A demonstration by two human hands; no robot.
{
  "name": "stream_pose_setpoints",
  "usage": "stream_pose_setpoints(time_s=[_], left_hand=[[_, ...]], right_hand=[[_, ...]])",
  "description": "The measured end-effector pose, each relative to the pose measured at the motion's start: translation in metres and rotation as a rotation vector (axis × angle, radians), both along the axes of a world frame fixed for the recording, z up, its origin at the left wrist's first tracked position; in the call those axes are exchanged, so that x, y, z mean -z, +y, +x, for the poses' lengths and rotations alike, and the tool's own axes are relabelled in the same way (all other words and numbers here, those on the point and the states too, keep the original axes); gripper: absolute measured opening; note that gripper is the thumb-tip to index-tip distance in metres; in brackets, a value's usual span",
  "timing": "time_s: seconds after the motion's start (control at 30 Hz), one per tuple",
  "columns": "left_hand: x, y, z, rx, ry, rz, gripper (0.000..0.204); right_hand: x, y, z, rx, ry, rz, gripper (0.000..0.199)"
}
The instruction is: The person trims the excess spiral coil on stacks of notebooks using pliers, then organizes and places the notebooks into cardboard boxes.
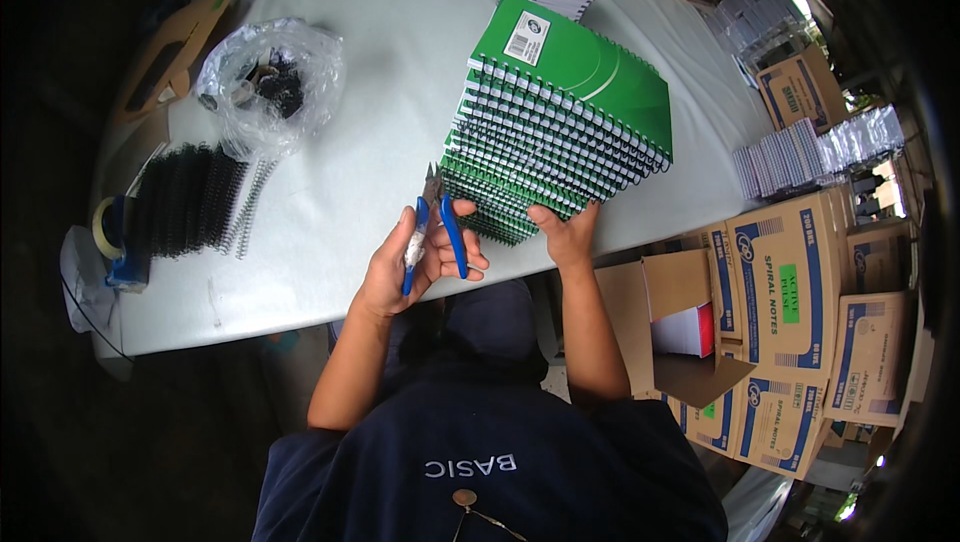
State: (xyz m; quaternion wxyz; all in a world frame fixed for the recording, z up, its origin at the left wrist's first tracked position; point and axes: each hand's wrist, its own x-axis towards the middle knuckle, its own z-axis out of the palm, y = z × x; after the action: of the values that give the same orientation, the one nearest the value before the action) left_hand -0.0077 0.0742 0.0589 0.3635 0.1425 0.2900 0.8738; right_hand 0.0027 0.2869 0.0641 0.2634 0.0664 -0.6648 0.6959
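Dark-sleeved arms reach over a white-covered table ringed by cardboard boxes. Left hand grips blue-handled pliers; right hand steadies a fanned stack of green, wire-bound notebooks. Black binding coils and a crinkled plastic bag lie left.

Person seen from above. Dark navy short-sleeve top, loose fit, sleeves end abt upper arm. Pale grey block lettering across chest, reads upside down in this view. Small round metal pendant on thin chain below lettering. Forearms bare. Left hand & right hand bare, no gloves, no rings or watch visible.
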Motion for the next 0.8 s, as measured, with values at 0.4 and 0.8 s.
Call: stream_pose_setpoints(time_s=[0.4,0.8], left_hand=[[-0.018,0.000,0.009,-0.379,0.366,-0.774,0.050],[-0.008,-0.016,0.001,0.142,-0.173,0.088,0.057]], right_hand=[[0.002,0.002,0.000,0.011,0.007,-0.003,0.080],[-0.004,-0.003,0.001,-0.001,-0.008,0.000,0.079]])
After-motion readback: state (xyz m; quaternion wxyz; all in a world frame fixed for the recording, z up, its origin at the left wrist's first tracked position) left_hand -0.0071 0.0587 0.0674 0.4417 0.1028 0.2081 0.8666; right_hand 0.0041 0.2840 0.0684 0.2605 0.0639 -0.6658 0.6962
